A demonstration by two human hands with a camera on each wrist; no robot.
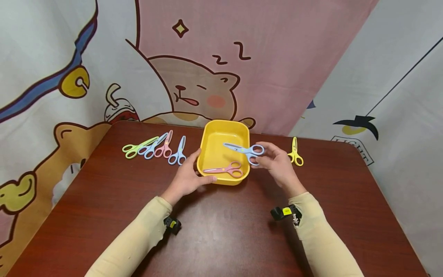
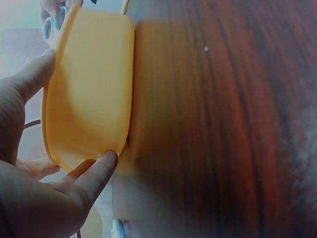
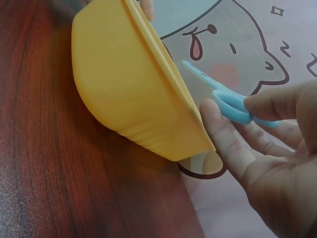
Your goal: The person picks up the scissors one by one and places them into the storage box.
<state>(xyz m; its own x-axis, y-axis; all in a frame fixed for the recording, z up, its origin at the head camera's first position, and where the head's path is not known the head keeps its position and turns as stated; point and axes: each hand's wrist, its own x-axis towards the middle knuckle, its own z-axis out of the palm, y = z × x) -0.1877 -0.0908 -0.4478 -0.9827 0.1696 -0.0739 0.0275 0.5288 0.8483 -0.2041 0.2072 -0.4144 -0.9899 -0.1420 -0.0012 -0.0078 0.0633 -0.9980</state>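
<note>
A yellow plastic bin (image 1: 216,146) stands on the table, tilted slightly in none of its visible sides that I can judge. My left hand (image 1: 187,179) grips its near left corner, thumb on the front rim and fingers along the side. Inside lies a pair of pink scissors (image 1: 225,169), near the front wall. Over the bin's right rim, my right hand (image 1: 278,163) pinches a pair of light blue scissors (image 1: 242,149) by the handles, blades pointing left. In the right wrist view these blue scissors (image 3: 230,104) sit between thumb and fingers, above the rim.
Left of the bin lie green scissors (image 1: 133,149), blue scissors (image 1: 150,148), pink scissors (image 1: 165,148) and another blue pair (image 1: 178,154). Yellow scissors (image 1: 295,156) lie to the right. A printed curtain (image 1: 277,57) hangs behind the brown table (image 1: 221,231).
</note>
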